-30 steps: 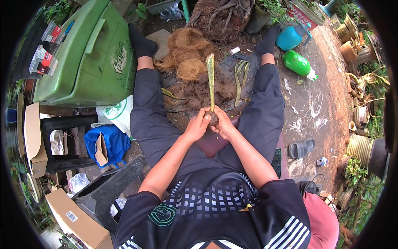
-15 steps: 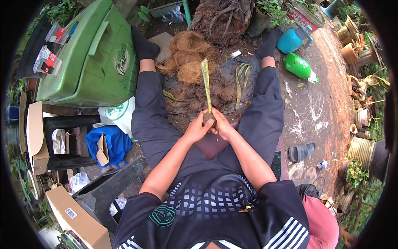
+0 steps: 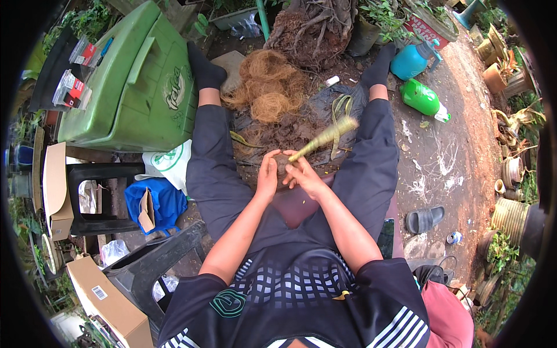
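Between my legs, my left hand [image 3: 268, 176] and my right hand [image 3: 305, 177] cup a dark ball of soil [image 3: 282, 162] from both sides. From the ball rises a stiff, mottled green-yellow leaf cutting [image 3: 322, 138], tilted to the far right, its tip smeared by motion. My right fingers curl at the leaf's base; my left fingers press the ball's left side. Just beyond lies a heap of moist brown soil [image 3: 284, 134] on black plastic sheeting [image 3: 316, 110]. Brown coconut fibre [image 3: 270, 81] is piled behind the soil. More striped leaves [image 3: 337, 130] lie on the sheet's right.
At the left stand a green lidded bin [image 3: 130, 93], a black plastic stool [image 3: 151, 269] and a cardboard box [image 3: 110, 301]. A blue spray bottle [image 3: 411, 60], a green bottle [image 3: 420, 97] and a grey slipper [image 3: 425, 217] are on the right. A root mass [image 3: 313, 35] sits at the back.
The leaf cutting has swung from nearly upright to a slant toward the right. My hands have parted slightly around the soil ball, and my left hand has shifted a little left.
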Demonstrator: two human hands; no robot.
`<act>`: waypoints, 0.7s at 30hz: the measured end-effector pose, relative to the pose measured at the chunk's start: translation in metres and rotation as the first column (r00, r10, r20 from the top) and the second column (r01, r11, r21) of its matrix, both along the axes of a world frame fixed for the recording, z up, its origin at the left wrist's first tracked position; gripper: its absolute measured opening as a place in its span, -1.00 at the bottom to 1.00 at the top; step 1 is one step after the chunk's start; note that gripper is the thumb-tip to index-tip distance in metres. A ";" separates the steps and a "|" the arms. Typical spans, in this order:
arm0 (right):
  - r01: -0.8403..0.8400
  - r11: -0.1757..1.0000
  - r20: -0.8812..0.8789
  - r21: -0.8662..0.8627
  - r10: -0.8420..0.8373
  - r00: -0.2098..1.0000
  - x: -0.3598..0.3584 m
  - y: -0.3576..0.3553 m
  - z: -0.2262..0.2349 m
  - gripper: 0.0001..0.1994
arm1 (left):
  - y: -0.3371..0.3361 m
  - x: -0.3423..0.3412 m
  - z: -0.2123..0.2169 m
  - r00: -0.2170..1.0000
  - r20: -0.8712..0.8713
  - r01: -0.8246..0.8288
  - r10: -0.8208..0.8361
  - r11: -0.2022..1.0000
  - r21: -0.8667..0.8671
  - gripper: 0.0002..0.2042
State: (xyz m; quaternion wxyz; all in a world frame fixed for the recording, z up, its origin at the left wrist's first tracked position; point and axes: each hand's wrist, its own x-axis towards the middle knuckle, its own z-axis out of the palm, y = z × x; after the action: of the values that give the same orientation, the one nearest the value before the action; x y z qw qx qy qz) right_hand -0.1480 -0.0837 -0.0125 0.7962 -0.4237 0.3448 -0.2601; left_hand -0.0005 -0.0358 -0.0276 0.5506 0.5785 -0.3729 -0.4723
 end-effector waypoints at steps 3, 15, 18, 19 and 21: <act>-0.076 0.995 -0.019 -0.066 0.075 0.997 0.003 0.002 -0.001 -0.45 | 0.001 0.004 0.002 0.994 0.097 0.046 -0.044 0.999 -0.021 -0.56; -0.095 0.990 -0.057 -0.109 0.089 0.994 0.001 0.005 -0.002 -0.52 | 0.005 0.005 0.022 0.873 0.485 0.027 -0.050 0.998 0.055 -0.67; -0.069 0.993 -0.068 -0.100 0.063 0.996 0.002 0.006 -0.002 -0.53 | 0.005 0.007 0.021 0.865 0.498 0.041 -0.058 0.998 0.044 -0.69; -0.062 0.994 -0.076 -0.091 0.055 0.996 0.002 0.007 -0.002 -0.53 | 0.005 0.006 0.021 0.866 0.494 0.051 -0.078 0.996 0.068 -0.69; -0.039 0.995 -0.076 -0.092 0.032 0.997 0.002 0.007 -0.002 -0.53 | 0.006 0.005 0.018 0.869 0.491 0.038 -0.062 0.998 0.058 -0.69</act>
State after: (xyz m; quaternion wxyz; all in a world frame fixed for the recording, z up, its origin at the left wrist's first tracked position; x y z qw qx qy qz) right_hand -0.1464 -0.0763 -0.0143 0.7665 -0.4760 0.3541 -0.2459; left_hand 0.0049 -0.0296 -0.0100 0.4117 0.6825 -0.5044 -0.3321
